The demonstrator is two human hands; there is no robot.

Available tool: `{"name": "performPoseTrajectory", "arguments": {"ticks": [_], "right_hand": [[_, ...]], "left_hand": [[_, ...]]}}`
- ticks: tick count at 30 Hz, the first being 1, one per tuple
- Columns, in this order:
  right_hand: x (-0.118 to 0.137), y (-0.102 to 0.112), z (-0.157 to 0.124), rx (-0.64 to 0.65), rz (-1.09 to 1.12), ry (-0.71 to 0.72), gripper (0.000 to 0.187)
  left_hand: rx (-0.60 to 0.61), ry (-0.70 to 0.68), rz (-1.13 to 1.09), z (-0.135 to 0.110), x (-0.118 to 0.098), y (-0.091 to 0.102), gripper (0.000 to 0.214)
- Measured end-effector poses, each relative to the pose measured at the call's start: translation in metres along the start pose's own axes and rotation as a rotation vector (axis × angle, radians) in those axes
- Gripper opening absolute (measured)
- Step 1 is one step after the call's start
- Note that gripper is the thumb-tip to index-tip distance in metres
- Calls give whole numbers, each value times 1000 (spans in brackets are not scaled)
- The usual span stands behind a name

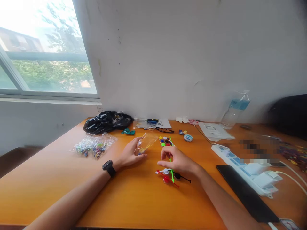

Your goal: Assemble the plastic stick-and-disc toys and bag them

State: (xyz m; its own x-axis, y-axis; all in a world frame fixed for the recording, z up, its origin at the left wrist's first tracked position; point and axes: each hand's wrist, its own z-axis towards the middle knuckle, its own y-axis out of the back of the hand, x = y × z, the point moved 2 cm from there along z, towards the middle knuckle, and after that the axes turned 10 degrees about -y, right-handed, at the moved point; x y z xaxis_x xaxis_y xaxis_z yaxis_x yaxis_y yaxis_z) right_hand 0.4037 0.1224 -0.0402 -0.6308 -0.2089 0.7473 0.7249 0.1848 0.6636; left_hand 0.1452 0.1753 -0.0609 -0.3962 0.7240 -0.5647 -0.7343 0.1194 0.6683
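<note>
Just right of the small clear bag [147, 142], the right hand [176, 158] hangs over a loose huddle of arrow-shaped pieces, its fingers curled, a gap showing between thumb and forefinger; whether a hidden finger touches the green arrow [172, 179] cannot be told. At the bag's left edge, the left hand [130, 152] has its fingers and thumb spread around the plastic, and any firm grip on it is not evident. The green arrow, the red arrow [161, 173] and the black arrow [184, 178] overlap to the right and nearer side of the bag, so lifting one could well drag or flip its neighbours. A low sweep of the right wrist might scatter them across the tabletop [134, 198]. Directly right of the bag, small round pieces [167, 141] sit close enough that a tug on the thin film could knock them about. Should the bag's mouth be loose, which does not show clearly, tilting it might spill the yellow piece [142, 150] inside.
</note>
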Motion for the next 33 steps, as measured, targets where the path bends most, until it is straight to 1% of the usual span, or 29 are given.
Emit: {"name": "performPoseTrajectory", "arguments": {"ticks": [1,2,3,4,6,8,11,13,16,18,22,24,26,28,31,33], "right_hand": [[-1,-1,-2,117,-56,-6,30],[-4,-2,-4,205,-97,-16,30],[-6,-4,-4,264,-124,-27,29],[-8,-6,-5,299,-139,-36,27],[-12,-11,-3,322,-141,-37,24],[-13,-13,-2,304,-111,-24,26],[-10,-14,-1,258,-11,-35,27],[-7,-15,-2,260,94,-78,24],[-4,-16,-4,288,257,-158,26],[-1,-17,-5,284,338,-182,29],[2,-16,-5,185,518,-200,35],[3,-16,-4,178,612,-240,39],[5,-15,-1,182,658,-268,43],[6,-10,3,134,654,-257,44],[7,1,8,-6,631,-192,44],[6,7,10,-73,618,-155,44]], "left_hand": [[-19,20,-36,0,1,1,74],[-31,40,-60,0,2,1,72],[-35,58,-75,0,2,2,71],[-30,75,-82,0,1,2,69],[-6,105,-90,0,-2,3,67],[9,121,-103,0,-6,4,65],[13,105,-106,-1,-13,6,58],[29,71,-76,-1,-16,7,55],[61,4,-19,-1,-19,7,57],[71,-34,4,-1,-19,6,59],[74,-69,31,-1,-15,3,62],[81,-74,47,-1,-12,2,63],[93,-90,60,-2,-11,1,63],[110,-119,69,-2,-11,1,64],[132,-159,90,-2,-15,0,68],[147,-174,104,-2,-17,-1,71]]}}
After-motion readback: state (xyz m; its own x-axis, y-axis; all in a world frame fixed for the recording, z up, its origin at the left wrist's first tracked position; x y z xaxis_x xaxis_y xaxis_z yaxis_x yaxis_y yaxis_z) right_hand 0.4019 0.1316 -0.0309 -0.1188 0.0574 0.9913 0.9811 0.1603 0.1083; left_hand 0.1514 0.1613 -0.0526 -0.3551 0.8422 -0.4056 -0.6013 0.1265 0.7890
